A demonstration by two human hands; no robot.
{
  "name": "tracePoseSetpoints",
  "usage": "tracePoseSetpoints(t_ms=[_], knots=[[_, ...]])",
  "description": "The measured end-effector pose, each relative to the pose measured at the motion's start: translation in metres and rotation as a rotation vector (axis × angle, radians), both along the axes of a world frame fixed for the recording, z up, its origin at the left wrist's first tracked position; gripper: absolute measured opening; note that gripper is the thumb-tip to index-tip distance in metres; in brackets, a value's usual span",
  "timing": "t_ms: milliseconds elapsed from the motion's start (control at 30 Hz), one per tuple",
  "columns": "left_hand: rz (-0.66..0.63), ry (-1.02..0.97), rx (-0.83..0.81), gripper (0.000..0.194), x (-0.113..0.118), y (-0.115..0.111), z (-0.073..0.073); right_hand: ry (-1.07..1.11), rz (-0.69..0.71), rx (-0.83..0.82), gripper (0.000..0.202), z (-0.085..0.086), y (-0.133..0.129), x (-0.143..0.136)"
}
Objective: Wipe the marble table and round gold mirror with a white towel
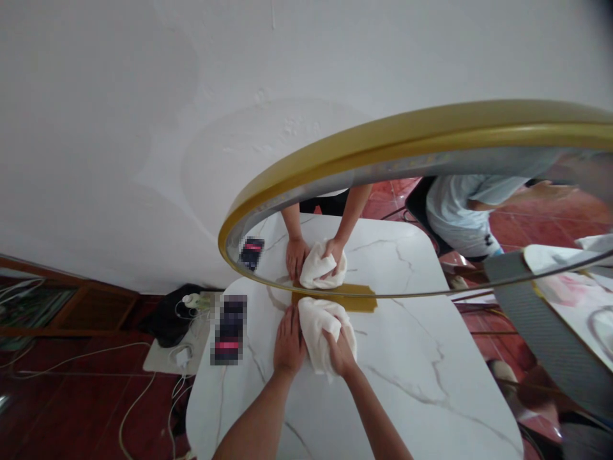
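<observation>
A crumpled white cloth (313, 326) lies on the white marble-patterned table (407, 409), just in front of a mirror with a gold frame (306, 163). My right hand (341, 351) grips the cloth from its right side, thumb and fingers sunk into the folds. Beside the cloth's left edge, my left hand (290, 342) rests flat with fingers stretched forward; its fingertips come close to the gold mirror base (366, 301). Both hands and the cloth appear again as reflections in the mirror glass.
A blurred-out phone-like object (230, 329) lies on the table's left side. Left of the table, white cables and a charger (182, 356) sit on a low surface near a black bag (173, 316). A white wall (119, 128) rises behind. The mirror reflects a seated person.
</observation>
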State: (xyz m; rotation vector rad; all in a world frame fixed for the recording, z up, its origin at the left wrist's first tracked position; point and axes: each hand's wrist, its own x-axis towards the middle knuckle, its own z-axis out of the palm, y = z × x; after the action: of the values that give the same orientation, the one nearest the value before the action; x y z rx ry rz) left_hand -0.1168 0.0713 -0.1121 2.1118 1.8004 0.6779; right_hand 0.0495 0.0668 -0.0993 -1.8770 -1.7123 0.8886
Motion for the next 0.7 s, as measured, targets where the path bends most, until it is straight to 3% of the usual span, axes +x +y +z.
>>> tracePoseSetpoints(t_ms=[167, 300, 400, 533, 700], knots=[[-0.014, 0.035, -0.021, 0.067, 0.001, 0.002, 0.01, -0.044, -0.057, 0.091, 0.066, -0.007, -0.042, 0.042], [-0.007, 0.043, -0.022, 0.066, 0.002, 0.003, 0.012, -0.146, -0.349, 0.224, 0.075, -0.018, -0.065, 0.084], [-0.001, 0.047, -0.017, 0.066, 0.002, 0.003, 0.012, -0.2, -0.488, 0.222, 0.083, -0.021, -0.064, 0.107], [0.006, 0.054, -0.013, 0.065, 0.003, 0.003, 0.01, -0.259, -0.435, 0.191, 0.076, -0.005, -0.043, 0.111], [0.002, 0.053, -0.005, 0.065, 0.003, 0.002, 0.008, -0.427, -0.174, 0.132, 0.07, 0.026, -0.012, 0.071]])
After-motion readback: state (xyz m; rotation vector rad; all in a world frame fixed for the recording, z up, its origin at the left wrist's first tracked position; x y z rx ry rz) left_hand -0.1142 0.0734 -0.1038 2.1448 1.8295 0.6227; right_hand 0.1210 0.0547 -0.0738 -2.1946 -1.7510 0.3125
